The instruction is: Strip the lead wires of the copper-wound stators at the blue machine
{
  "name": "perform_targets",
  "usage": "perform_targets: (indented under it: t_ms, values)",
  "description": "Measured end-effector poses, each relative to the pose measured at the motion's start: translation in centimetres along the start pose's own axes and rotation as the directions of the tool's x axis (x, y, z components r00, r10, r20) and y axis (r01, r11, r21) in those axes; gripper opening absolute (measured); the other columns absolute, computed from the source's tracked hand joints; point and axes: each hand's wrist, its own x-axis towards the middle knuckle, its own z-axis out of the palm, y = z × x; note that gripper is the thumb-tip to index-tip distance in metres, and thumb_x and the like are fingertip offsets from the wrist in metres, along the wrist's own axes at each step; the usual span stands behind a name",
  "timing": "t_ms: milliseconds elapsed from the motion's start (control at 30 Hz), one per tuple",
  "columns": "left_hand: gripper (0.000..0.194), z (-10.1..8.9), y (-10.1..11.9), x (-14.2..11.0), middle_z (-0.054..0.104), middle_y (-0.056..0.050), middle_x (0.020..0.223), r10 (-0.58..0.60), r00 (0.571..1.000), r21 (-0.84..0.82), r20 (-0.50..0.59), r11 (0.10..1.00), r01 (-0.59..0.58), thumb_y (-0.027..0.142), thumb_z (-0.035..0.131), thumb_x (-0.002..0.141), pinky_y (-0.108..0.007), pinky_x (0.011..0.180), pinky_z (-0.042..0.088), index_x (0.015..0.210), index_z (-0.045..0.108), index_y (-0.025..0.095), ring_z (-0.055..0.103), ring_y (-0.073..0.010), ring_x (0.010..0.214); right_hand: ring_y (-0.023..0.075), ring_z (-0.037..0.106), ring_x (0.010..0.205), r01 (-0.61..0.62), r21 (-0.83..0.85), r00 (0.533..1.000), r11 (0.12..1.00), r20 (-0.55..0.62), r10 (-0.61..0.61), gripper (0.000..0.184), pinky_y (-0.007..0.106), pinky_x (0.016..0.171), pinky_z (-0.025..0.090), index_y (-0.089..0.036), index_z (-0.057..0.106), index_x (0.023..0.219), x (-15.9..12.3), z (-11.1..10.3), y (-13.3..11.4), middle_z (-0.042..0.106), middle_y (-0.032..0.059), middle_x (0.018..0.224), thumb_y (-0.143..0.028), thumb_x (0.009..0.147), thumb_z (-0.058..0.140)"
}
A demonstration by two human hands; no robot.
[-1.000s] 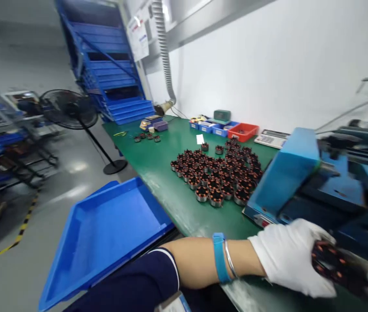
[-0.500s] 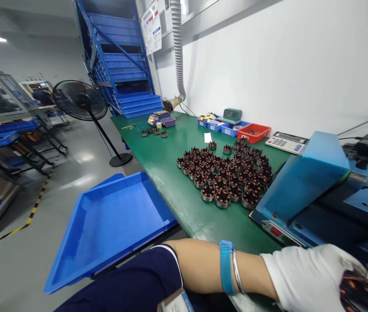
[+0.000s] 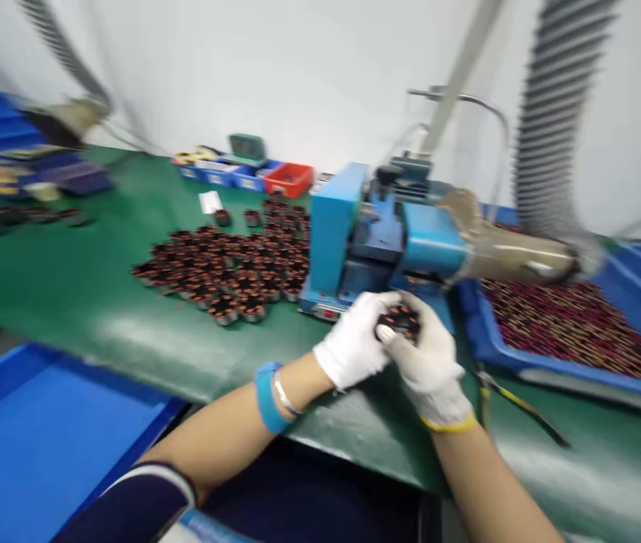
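Observation:
Both of my white-gloved hands meet in front of a blue bench machine point(image 3: 335, 234). Between them is a motor stator point(image 3: 403, 320), black with copper-coloured windings. My left hand point(image 3: 354, 339) closes on its left side. On the other side, my right hand point(image 3: 430, 351) grips it with the thumb across the near edge. The fingers behind the stator are partly hidden. Many similar stators point(image 3: 224, 264) stand grouped on the green bench point(image 3: 167, 332), left of the machine. Yellow-handled pliers point(image 3: 516, 400) lie to the right of my right wrist.
A blue tray point(image 3: 501, 351) full of small red and tan parts sits on the right. Grey ducting point(image 3: 552, 128) hangs above it. At lower left is a large blue tray point(image 3: 54, 437). Small blue bins and a red bin point(image 3: 289, 181) line the wall.
The view has swung right, bringing the whole machine, the parts tray and both hands into sight. My left hand and its stator now appear near the middle, with my right hand on the stator too.

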Motion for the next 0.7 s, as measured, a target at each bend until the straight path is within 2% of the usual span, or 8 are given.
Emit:
perform_targets:
  t_ms: [100,200,333,500,533,600,667,700]
  values:
    - [0.058,0.6,-0.5,1.2,0.062,-0.013,0.120,-0.018,1.000,0.059,-0.017,0.998,0.019,0.027,0.068,0.068,-0.043,0.101,0.049,0.122,0.053,0.014,0.062,-0.0264,0.111,0.0291,0.065,0.104,0.003,0.223,1.000,0.975,-0.017,0.001,0.064,0.045,0.093,0.053,-0.015,0.056,0.118,0.8,0.7,-0.3,0.067,0.0138,0.115,-0.046,0.064,0.069]
    - [0.058,0.9,-0.1,2.0,0.065,-0.012,0.118,-0.054,0.997,0.079,-0.045,0.995,0.058,0.027,0.070,0.063,-0.041,0.101,0.050,0.118,0.056,0.016,0.063,-0.0263,0.111,0.0255,0.066,0.100,0.012,0.378,0.999,0.926,-0.042,0.005,0.057,0.040,0.092,0.053,-0.017,0.056,0.113,1.1,0.6,-0.5,0.069,0.0107,0.108,-0.042,0.064,0.070]
    - [0.051,1.3,0.5,2.7,0.068,-0.011,0.113,-0.092,0.992,0.065,-0.087,0.993,0.098,0.028,0.070,0.064,-0.039,0.095,0.054,0.113,0.060,0.016,0.066,-0.0257,0.105,0.0225,0.066,0.093,-0.021,0.484,0.998,0.875,-0.037,0.044,0.048,0.038,0.089,0.054,-0.018,0.059,0.104,1.6,0.3,-1.1,0.071,0.0075,0.100,-0.041,0.064,0.071]
    - [0.039,1.7,1.5,3.4,0.071,-0.008,0.105,-0.057,0.989,0.118,-0.140,0.990,0.074,0.026,0.070,0.066,-0.039,0.093,0.054,0.104,0.065,0.018,0.068,-0.0244,0.098,0.0222,0.066,0.090,-0.085,0.539,0.996,0.838,0.014,0.093,0.040,0.040,0.090,0.052,-0.019,0.063,0.097,2.3,-0.3,-1.5,0.071,0.0063,0.096,-0.042,0.066,0.072]
    - [0.037,1.5,2.0,3.4,0.072,-0.007,0.104,-0.038,0.992,0.122,-0.121,0.991,0.053,0.024,0.070,0.067,-0.037,0.093,0.054,0.103,0.067,0.018,0.068,-0.0234,0.097,0.0230,0.066,0.091,-0.084,0.539,0.995,0.838,-0.002,0.101,0.039,0.042,0.091,0.052,-0.020,0.064,0.096,2.2,-0.5,-1.3,0.071,0.0062,0.096,-0.042,0.065,0.073]
    - [0.033,1.0,3.0,3.3,0.073,-0.004,0.105,-0.015,1.000,0.083,-0.002,0.996,0.015,0.023,0.066,0.072,-0.032,0.092,0.055,0.104,0.068,0.021,0.068,-0.0203,0.097,0.0264,0.066,0.094,-0.131,0.500,0.990,0.856,0.022,0.139,0.041,0.047,0.093,0.050,-0.023,0.066,0.099,2.0,-1.0,-0.2,0.071,0.0077,0.100,-0.044,0.065,0.074]
    - [0.037,0.5,3.6,3.4,0.072,-0.005,0.108,-0.010,0.993,0.022,0.114,1.000,0.007,0.020,0.063,0.074,-0.028,0.092,0.054,0.112,0.066,0.020,0.068,-0.0190,0.100,0.0298,0.068,0.087,-0.160,0.428,0.986,0.890,0.033,0.162,0.034,0.051,0.083,0.052,-0.027,0.069,0.094,2.2,-1.2,1.7,0.072,0.0097,0.094,-0.044,0.065,0.074]
    - [0.044,0.3,3.7,3.6,0.072,-0.005,0.108,-0.030,0.986,0.004,0.164,1.000,0.029,0.019,0.067,0.070,-0.028,0.092,0.054,0.115,0.066,0.020,0.068,-0.0205,0.101,0.0304,0.069,0.085,-0.144,0.377,0.989,0.915,0.031,0.143,0.029,0.051,0.075,0.053,-0.030,0.070,0.096,2.5,-1.1,2.9,0.072,0.0105,0.094,-0.044,0.070,0.071]
